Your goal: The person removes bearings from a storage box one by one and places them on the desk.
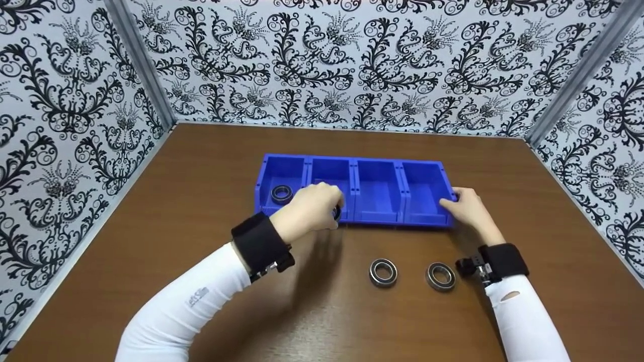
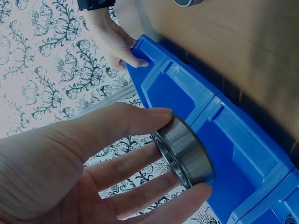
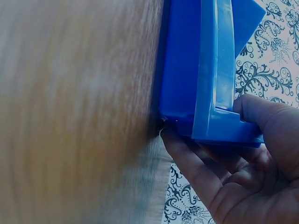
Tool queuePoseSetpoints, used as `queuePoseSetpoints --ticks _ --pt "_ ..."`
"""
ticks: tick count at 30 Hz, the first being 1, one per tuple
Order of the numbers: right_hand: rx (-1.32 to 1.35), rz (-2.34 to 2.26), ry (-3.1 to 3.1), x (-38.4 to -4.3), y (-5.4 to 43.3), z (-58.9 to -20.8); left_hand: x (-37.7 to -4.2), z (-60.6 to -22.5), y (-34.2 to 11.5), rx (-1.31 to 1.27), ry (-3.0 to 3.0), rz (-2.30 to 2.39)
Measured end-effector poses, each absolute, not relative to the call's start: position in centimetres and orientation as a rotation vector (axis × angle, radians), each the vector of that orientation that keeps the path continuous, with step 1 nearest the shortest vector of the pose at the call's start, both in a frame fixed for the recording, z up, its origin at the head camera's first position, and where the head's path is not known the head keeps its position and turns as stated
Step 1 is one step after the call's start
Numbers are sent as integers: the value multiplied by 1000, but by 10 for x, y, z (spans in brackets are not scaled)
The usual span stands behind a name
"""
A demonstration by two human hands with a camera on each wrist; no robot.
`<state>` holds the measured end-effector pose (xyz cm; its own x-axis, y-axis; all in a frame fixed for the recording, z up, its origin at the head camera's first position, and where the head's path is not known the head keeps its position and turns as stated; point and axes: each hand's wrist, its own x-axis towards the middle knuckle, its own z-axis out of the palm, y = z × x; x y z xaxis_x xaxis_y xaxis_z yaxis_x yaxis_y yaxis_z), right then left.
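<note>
My left hand [image 1: 313,206] pinches a steel ball bearing [image 2: 189,151] between thumb and fingers, in front of the second compartment from the left of a blue four-compartment bin [image 1: 377,217]. In the head view the hand covers most of that bearing. Another bearing [image 1: 282,194] lies in the leftmost compartment. At the bin's right end my right hand [image 1: 469,208] grips the side wall, thumb over the edge and fingers outside, as the right wrist view shows too.
Two more bearings, a left one [image 1: 383,273] and a right one [image 1: 440,276], lie flat on the brown table [image 1: 211,176] before the bin. Patterned wall panels [image 1: 322,65] with grey posts enclose the table at the back and sides.
</note>
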<state>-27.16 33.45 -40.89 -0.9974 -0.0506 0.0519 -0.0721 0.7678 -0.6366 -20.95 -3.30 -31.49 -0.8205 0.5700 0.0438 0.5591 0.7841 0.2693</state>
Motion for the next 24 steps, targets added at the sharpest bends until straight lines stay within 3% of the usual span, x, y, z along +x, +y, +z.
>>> queuePoseSetpoints --ticks 24 --pt "127 1083 -2913 -271 335 -408 -198 -326 -42 944 2897 445"
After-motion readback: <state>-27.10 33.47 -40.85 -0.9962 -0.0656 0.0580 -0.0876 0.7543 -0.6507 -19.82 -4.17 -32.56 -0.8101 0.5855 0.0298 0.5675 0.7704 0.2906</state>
